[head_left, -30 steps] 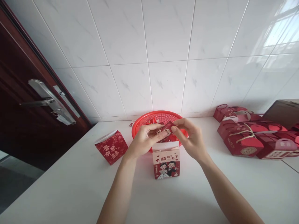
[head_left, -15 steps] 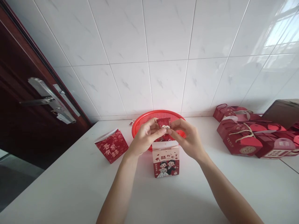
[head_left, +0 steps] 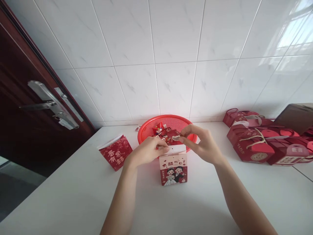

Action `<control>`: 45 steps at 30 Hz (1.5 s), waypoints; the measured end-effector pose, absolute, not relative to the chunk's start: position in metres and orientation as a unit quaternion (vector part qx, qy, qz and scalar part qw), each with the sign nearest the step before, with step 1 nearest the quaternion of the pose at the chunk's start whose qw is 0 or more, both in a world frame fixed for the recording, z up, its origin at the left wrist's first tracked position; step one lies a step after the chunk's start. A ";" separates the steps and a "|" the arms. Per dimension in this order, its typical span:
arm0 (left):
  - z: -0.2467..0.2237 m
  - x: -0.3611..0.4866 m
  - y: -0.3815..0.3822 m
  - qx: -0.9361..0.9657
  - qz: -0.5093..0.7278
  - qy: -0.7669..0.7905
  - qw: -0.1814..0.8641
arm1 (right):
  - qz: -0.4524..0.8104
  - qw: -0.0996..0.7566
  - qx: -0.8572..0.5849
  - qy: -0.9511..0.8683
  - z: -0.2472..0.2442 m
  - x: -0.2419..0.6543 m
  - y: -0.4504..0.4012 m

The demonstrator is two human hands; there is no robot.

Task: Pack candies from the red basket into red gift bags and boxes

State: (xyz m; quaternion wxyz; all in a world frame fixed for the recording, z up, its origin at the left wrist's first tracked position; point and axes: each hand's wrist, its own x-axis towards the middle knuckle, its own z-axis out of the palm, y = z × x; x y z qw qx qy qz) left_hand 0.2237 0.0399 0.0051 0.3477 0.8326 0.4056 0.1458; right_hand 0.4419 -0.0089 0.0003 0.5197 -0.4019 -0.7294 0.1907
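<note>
A red and cream cardboard gift box (head_left: 173, 169) with a printed bride and groom stands upright in front of me, its top flap raised. At its upper left edge my left hand (head_left: 147, 150) has thumb and fingers closed on the flap. My right hand (head_left: 203, 143) pinches a flat red packet (head_left: 168, 132) with a pale emblem by its right side, just above and behind the box. Behind both hands sits a round red plastic basket (head_left: 146, 128) holding small wrapped sweets (head_left: 159, 128). The fingers partly cover the packet's edge.
A red card box (head_left: 118, 153) with white lettering stands tilted on the white table (head_left: 80, 189) at left. Several red gift boxes (head_left: 254, 147) and a brown box (head_left: 295, 116) are grouped at right. Tiled wall (head_left: 137, 88) rises behind; a dark door (head_left: 31, 104) is at left.
Both hands held the red packet before. My left hand has let go and moved down to the box flap. The packet, now in my right hand alone, has tilted and lowered a little.
</note>
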 end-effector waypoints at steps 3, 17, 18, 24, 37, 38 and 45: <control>0.002 0.224 0.044 0.835 0.118 0.408 0.350 | 0.208 0.469 -0.397 -0.761 0.001 0.442 -0.011; 0.000 0.219 0.048 0.839 0.070 0.434 0.320 | 0.207 0.322 -0.426 -0.820 -0.006 0.445 -0.003; 0.000 0.218 0.049 0.838 0.070 0.436 0.320 | 0.199 0.314 -0.430 -0.823 -0.008 0.444 -0.002; 0.001 0.218 0.047 0.830 0.057 0.445 0.331 | 0.167 0.282 -0.459 -0.826 -0.012 0.444 0.000; 0.003 0.217 0.045 0.864 0.106 0.354 0.342 | 0.118 0.307 -0.471 -0.819 -0.011 0.453 0.002; 0.003 0.218 0.045 0.863 0.116 0.357 0.339 | 0.121 0.302 -0.477 -0.816 -0.011 0.454 0.002; 0.001 0.223 0.050 0.868 0.084 0.382 0.307 | 0.156 0.241 -0.498 -0.818 -0.014 0.457 0.005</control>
